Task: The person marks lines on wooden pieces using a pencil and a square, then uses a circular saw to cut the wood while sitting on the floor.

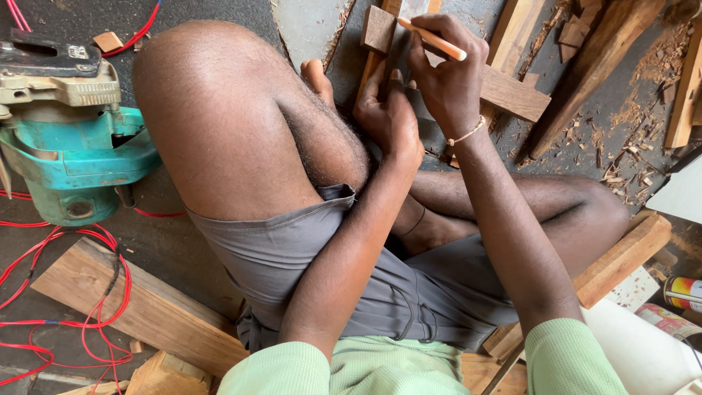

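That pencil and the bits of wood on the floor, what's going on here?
A person sits on the floor with knees drawn up. The right hand holds an orange pencil over a wooden strip, while the left hand presses flat on that strip. A small wooden block lies against it, and a wooden crosspiece lies to the right. A teal power saw with red cables sits to the left, and wood chips lie scattered around.

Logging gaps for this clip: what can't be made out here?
- Head view: pencil tip, hidden behind the right hand.
- Marks on the wooden piece, covered by both hands; left hand presses it.
- Green power tool, cut off by the left edge.
- Tin, cut by the right edge.
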